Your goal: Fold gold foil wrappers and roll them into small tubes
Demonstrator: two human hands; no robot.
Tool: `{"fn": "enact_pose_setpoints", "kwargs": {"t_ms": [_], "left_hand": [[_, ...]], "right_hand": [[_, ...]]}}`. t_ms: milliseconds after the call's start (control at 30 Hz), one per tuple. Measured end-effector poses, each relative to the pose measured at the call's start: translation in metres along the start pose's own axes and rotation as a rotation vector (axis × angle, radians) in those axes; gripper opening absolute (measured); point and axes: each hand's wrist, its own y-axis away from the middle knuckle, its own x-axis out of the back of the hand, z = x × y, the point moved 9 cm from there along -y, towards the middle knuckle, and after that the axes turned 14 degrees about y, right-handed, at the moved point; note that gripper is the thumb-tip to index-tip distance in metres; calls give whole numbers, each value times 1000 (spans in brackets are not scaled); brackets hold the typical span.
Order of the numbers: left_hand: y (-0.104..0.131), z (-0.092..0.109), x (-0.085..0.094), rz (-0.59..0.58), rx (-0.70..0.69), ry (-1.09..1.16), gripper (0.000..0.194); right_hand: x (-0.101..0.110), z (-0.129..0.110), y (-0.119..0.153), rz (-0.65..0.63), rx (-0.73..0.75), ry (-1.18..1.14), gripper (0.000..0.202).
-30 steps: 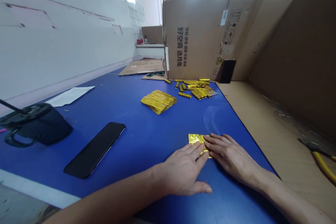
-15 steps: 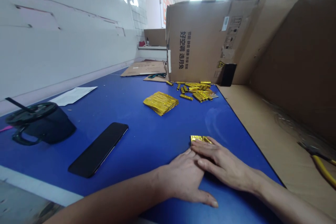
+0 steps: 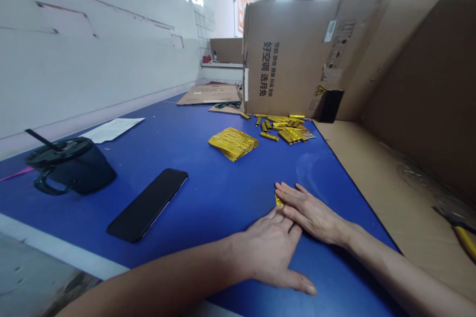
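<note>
A shiny gold foil piece (image 3: 278,200) lies on the blue tabletop (image 3: 223,193), mostly hidden under my hands. My right hand (image 3: 310,210) rests flat over it with the fingers stretched out. Just nearer to me, my left hand (image 3: 273,245) lies palm down, its thumb spread away and its fingertips reaching to the foil beside the right hand's fingers. Beyond them sits a fanned stack of flat gold foil pieces (image 3: 234,143). Farther back is a loose heap of rolled gold foil tubes (image 3: 290,133).
A black phone (image 3: 148,205) and a dark lidded mug with a straw (image 3: 76,166) stand at left, near a white paper (image 3: 113,130). A large cardboard box (image 3: 293,59) closes off the back right. Yellow-handled pliers (image 3: 464,240) lie on cardboard at far right.
My right hand has slid forward over the gold foil, covering more of it. My left hand stays beside it. The whole view has shifted slightly.
</note>
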Motion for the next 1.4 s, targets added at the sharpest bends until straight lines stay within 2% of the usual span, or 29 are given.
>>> {"fn": "enact_pose_setpoints", "kwargs": {"t_ms": [267,467,700,867,967,1067,1133,1200,1333,1400], "left_hand": [[3,8,-2,-2,8,-16,86],[13,19,-6,-1,-10,9,90],[12,21,0,52,-41,-19,91],[3,15,5,52,-90,-45,90],[2,15,7,54,-100,-55,88],[5,15,8,60,-97,-62,86],[6,15,8,55,-99,-62,84],[7,14,8,47,-102,-51,81],[5,11,8,32,-84,-19,73],[4,11,9,37,-79,-10,67]], "right_hand": [[-6,0,7,-48,41,10,58],[-7,-1,5,-51,53,48,60],[-10,5,2,-77,-39,91,61],[-10,29,0,-62,-176,84,67],[-5,49,-1,-46,-224,-15,67],[3,78,-4,-6,-386,-126,69],[6,86,-10,24,-468,-115,71],[4,79,-20,31,-470,-66,73],[-10,41,-44,-3,-296,117,81],[-13,35,-50,4,-268,178,82]]}}
